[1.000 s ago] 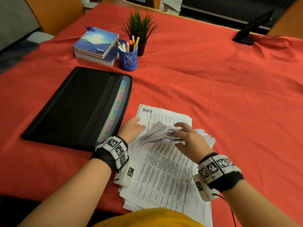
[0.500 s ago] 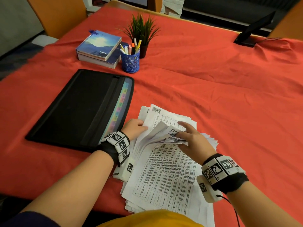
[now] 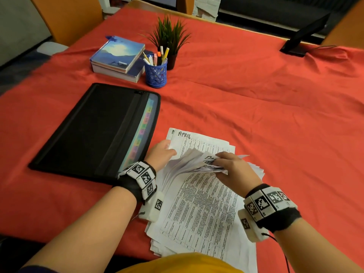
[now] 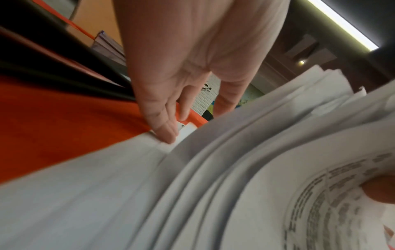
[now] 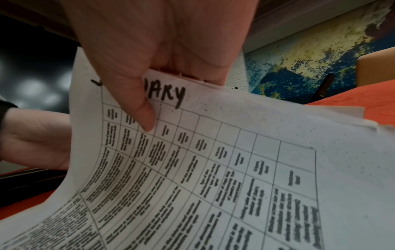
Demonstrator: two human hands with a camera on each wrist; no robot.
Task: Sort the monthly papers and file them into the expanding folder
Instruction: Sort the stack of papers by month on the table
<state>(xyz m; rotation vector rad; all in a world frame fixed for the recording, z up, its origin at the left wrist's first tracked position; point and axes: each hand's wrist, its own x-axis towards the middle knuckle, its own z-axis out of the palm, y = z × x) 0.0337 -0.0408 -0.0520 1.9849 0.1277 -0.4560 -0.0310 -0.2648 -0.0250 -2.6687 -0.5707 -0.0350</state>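
Note:
A stack of printed papers (image 3: 199, 209) lies on the red cloth in front of me. My right hand (image 3: 226, 164) pinches the far ends of several sheets and curls them back toward me; the right wrist view shows the thumb on a sheet (image 5: 213, 160) with a handwritten heading ending "ARY". That uncovers a sheet headed "APRIL" (image 3: 197, 141) lower in the stack. With straight fingers, my left hand (image 3: 162, 152) presses the stack's left edge, its fingertips (image 4: 166, 133) resting on the paper. To the left lies the black expanding folder (image 3: 88, 131), its coloured tabs (image 3: 143, 131) showing.
At the back left stand stacked books (image 3: 118, 58), a blue pen cup (image 3: 156, 72) and a small potted plant (image 3: 169, 38). A dark stand (image 3: 301, 40) sits at the far right. Orange chairs ring the table. Bare red cloth (image 3: 275, 115) stretches to the right of the papers.
The right hand has kept leafing the curled sheets back; the exposed lower sheet now reads "APRIL" where one headed "May" showed. The left hand stays on the left edge.

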